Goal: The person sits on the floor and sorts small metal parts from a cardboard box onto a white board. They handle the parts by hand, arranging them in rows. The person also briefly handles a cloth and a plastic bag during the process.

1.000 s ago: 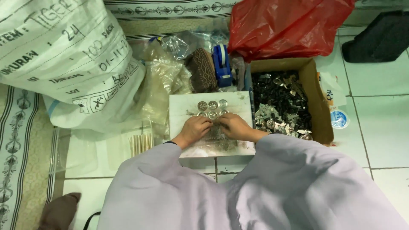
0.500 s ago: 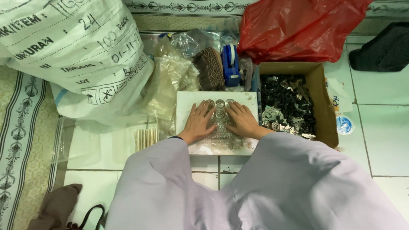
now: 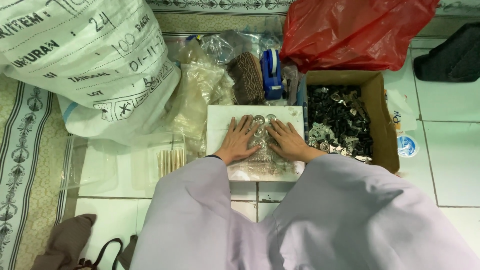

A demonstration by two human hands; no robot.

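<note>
A white board lies on the tiled floor in front of me, with several small round metal pieces grouped on it. My left hand rests flat on the board, fingers spread, touching the left side of the pieces. Mirroring it, my right hand presses flat on their right side. Neither hand grips anything. Wide pale lilac sleeves cover both arms and hide the board's near edge.
A cardboard box of dark and silvery metal parts stands right of the board. Behind are a red plastic bag, a blue tape dispenser, clear plastic bags and a large white woven sack. Thin sticks lie at left.
My hands have gone from pinching pieces together at the board's centre to lying flat with fingers spread over them. The camera view has shifted slightly.
</note>
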